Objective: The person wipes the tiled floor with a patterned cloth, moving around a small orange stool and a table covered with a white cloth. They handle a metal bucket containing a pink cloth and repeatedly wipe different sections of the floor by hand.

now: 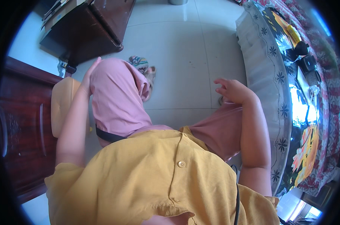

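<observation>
My left hand (pixel 90 78) rests flat against the outer side of my left knee, on the pink trouser leg (pixel 116 92); the cloth hides part of its fingers. Over my right knee hangs my right hand (pixel 231 90), fingers slightly bent and apart, holding nothing. The wrist is close to the darker-looking right trouser leg (pixel 219 126). A yellow buttoned shirt (pixel 141 168) covers my torso, and a thin black cord (pixel 237 202) runs down its right side. Beside my left leg a slipper (pixel 150 80) and a striped cloth (pixel 139 63) show on the floor.
On the right stands a table with a lace-edged cover (pixel 281 109), bearing a notebook (pixel 303 84), black items (pixel 308 64) and a yellow packet (pixel 293 34). Left are a beige padded stool (pixel 64 104), dark wooden panel (pixel 26 126) and cabinet (pixel 82 31). A metal container (pixel 178 2) stands ahead.
</observation>
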`<state>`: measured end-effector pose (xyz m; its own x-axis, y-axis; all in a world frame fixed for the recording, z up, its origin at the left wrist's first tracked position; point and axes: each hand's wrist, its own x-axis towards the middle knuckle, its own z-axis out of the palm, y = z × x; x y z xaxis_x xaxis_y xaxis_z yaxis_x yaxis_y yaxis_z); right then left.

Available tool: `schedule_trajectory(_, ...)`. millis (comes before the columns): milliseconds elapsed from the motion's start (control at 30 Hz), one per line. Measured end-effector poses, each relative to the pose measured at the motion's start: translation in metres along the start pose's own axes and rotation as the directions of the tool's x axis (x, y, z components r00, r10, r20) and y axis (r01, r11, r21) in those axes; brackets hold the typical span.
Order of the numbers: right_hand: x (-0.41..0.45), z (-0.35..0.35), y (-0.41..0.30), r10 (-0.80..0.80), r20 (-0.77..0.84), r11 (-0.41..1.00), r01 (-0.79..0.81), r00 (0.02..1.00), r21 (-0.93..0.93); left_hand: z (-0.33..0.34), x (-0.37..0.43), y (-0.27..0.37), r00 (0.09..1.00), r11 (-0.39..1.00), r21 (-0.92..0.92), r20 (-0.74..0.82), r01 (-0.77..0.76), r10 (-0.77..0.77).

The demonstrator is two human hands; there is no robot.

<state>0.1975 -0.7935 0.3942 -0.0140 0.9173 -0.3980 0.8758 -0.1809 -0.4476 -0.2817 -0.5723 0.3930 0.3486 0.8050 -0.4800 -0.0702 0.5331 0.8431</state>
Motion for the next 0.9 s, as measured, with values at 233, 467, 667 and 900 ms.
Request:
schedule_trajectory(233, 0.034, 0.021, -0.034, 0.098, 0.214, 0.986, -0.066, 0.972, -0.152, -0.074, -0.029, -0.036, 0.992, 0.97, 0.228, -0.071, -0.089, 0.107)
schedule_trajectory(467, 0.027, -0.014, -0.158, -0.304, 0.169, 0.929, 0.331, 0.938, -0.165, -0.108, -0.032, -0.066, 0.993, 0.986, 0.155, 0.11, -0.056, 0.039)
schedule_trajectory(667, 0.058, -0.017, -0.171, -0.127, 0.354, 0.955, 0.211, 0.927, -0.21, -0.1, 0.081, -0.117, 0.935, 0.699, 0.692, 0.34, -0.18, -0.096)
schedule_trajectory(900, 0.087, -0.033, -0.153, 0.022, 0.274, 0.981, 0.032, 0.961, -0.192, -0.063, 0.183, -0.119, 0.912, 0.405, 0.865, 0.383, -0.297, -0.149)
